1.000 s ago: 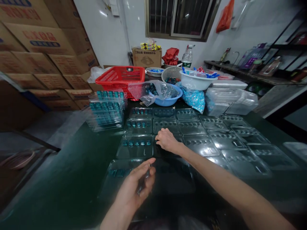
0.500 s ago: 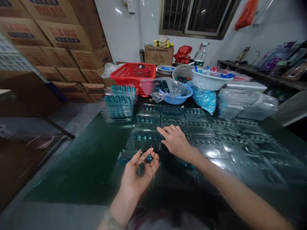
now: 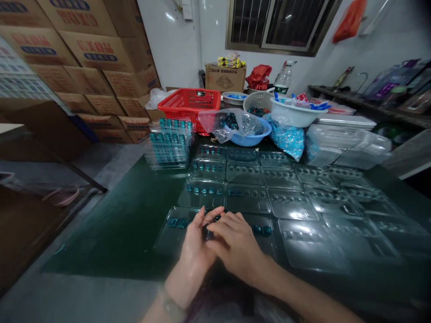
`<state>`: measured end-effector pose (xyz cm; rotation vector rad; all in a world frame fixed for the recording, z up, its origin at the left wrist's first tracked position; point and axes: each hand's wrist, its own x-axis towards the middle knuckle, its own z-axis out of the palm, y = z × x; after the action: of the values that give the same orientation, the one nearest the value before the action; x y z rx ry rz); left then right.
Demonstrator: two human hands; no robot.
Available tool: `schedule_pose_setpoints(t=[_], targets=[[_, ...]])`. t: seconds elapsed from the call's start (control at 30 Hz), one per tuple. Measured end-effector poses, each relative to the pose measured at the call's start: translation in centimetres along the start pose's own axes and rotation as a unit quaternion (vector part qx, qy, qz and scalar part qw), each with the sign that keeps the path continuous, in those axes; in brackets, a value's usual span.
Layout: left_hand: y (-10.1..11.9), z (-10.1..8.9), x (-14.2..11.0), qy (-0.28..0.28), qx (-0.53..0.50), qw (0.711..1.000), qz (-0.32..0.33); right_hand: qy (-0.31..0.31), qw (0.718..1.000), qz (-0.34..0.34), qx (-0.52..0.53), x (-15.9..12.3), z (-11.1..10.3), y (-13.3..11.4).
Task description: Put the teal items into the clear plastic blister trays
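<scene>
My left hand point(image 3: 194, 244) is cupped palm up over the near edge of the dark green table point(image 3: 128, 224), with small dark teal pieces point(image 3: 205, 231) in it. My right hand point(image 3: 235, 242) lies over the left palm, its fingertips pinching at those pieces. Both hands hover above a clear plastic blister tray point(image 3: 175, 229) that has two teal pieces in its left pockets and two more point(image 3: 261, 230) to the right of my hands. Rows of clear trays point(image 3: 247, 197) spread across the table beyond, the left ones partly filled.
A stack of filled trays point(image 3: 170, 143) stands at the left. Behind are a red basket point(image 3: 188, 105), a blue bowl with a bag of teal pieces point(image 3: 244, 128), a white bowl point(image 3: 291, 114) and stacked empty trays point(image 3: 346, 143). Cardboard boxes point(image 3: 84, 54) rise at the left.
My right hand pulled back from the middle trays to my left palm. My left hand turned palm up, showing the teal pieces, and moved slightly forward. The view shifted left.
</scene>
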<state>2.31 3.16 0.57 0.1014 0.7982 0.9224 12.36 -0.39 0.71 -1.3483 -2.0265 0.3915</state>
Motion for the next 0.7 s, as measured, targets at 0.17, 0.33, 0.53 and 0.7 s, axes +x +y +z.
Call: schedule_pose_setpoints(t=[0.17, 0.33, 0.53, 0.7], targets=[[-0.5, -0.1, -0.9, 0.022, 0.059, 0.995, 0.082, 0.039, 0.99, 0.073, 0.113, -0.3, -1.4, 1.0], [-1.2, -0.8, -1.7, -0.023, 0.254, 0.951, 0.173, 0.066, 0.971, 0.126, 0.192, -0.5, -2.2, 1.8], [-0.7, -0.9, -2.2, -0.075, 0.269, 0.954, 0.105, 0.031, 0.908, 0.178, 0.377, -0.6, -2.1, 1.9], [-0.5, -0.3, -2.6, -0.126, 0.273, 0.949, 0.094, 0.008, 0.827, 0.206, 0.523, -1.0, -1.5, 2.3]])
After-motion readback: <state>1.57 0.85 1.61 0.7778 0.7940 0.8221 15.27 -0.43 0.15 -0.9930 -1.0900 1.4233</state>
